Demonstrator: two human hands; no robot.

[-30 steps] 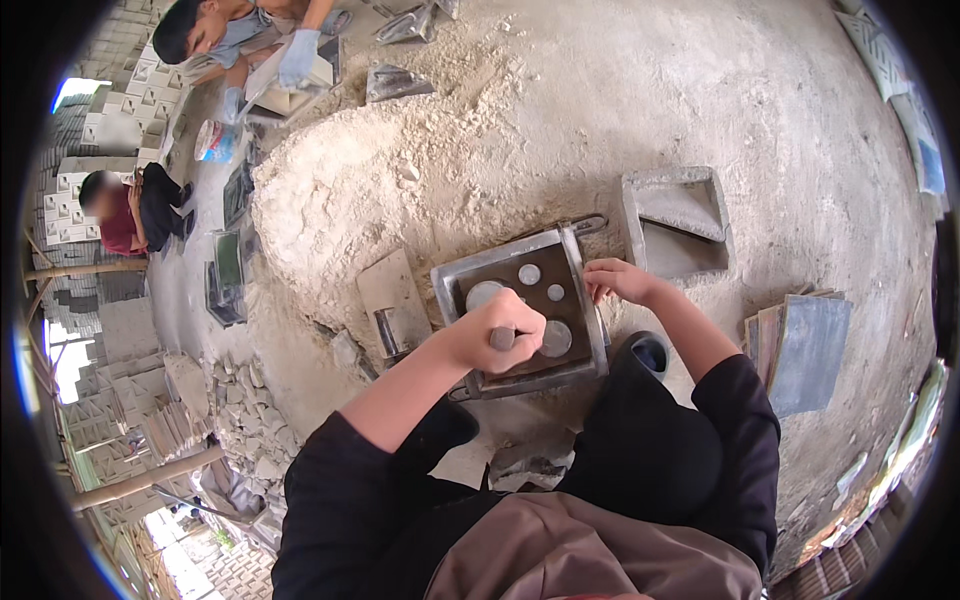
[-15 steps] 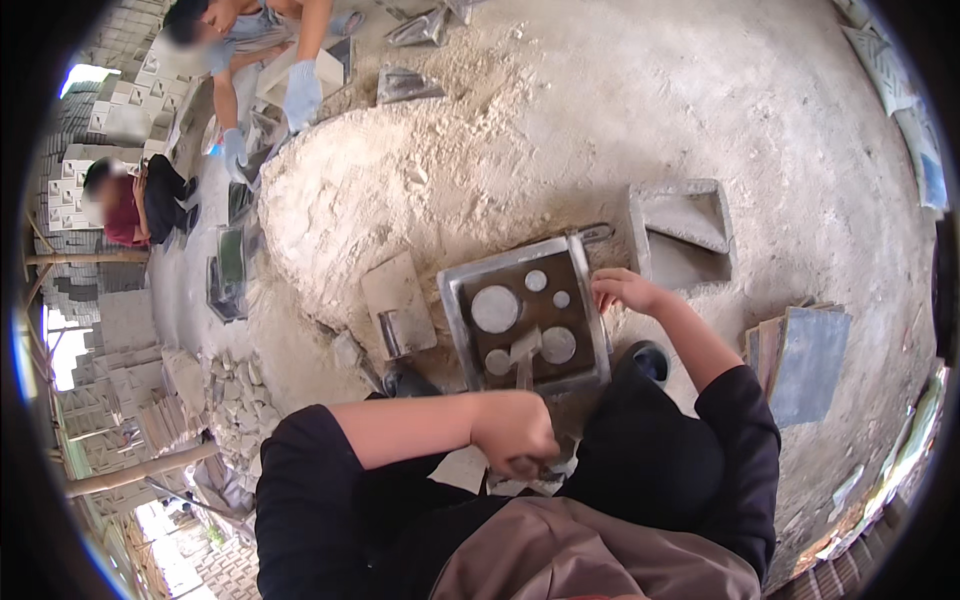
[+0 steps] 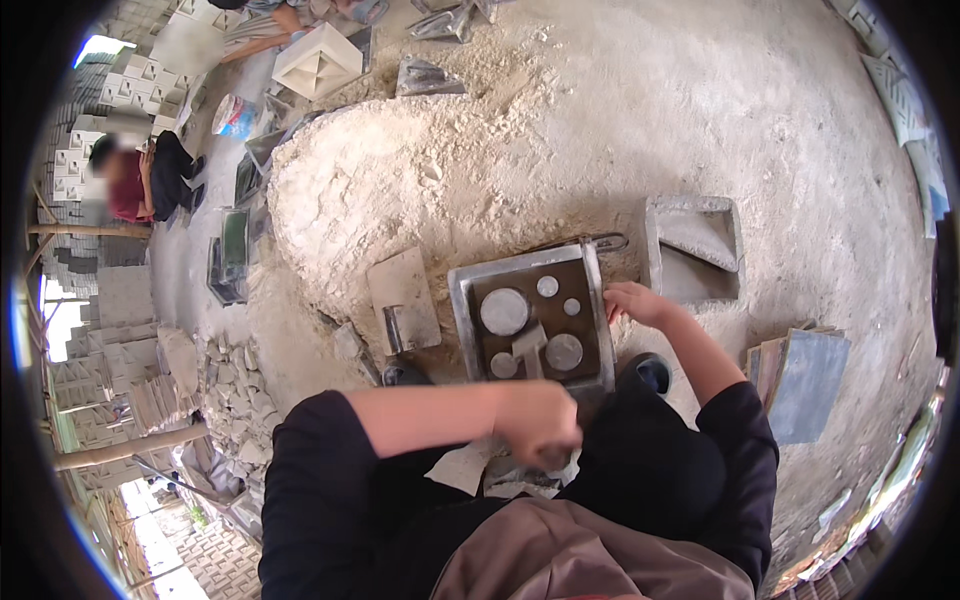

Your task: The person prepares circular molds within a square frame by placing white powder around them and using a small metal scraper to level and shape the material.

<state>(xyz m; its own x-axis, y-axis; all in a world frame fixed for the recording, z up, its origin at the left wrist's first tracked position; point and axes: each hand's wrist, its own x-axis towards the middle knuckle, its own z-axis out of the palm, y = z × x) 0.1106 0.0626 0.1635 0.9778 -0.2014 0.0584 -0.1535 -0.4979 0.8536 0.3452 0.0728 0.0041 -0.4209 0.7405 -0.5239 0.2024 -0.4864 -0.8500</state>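
Observation:
A square grey metal mould (image 3: 532, 322) lies on the sandy ground in front of me, with round and shaped inserts on its dark floor. My right hand (image 3: 632, 302) holds its right rim. My left hand (image 3: 540, 422) is drawn back near my lap below the mould, closed among pale broken pieces (image 3: 500, 472); I cannot tell whether it grips one. A flat trowel (image 3: 402, 300) lies just left of the mould.
A big heap of pale sand (image 3: 440, 170) rises behind the mould. An open grey mould (image 3: 692, 245) sits to the right, flat slabs (image 3: 800, 372) beyond it. Other people (image 3: 145, 180) work at the far left among stacked blocks (image 3: 120, 300).
My left hand has pulled out of the mould and down toward my lap. The right hand stays on the rim. The view has shifted a little.

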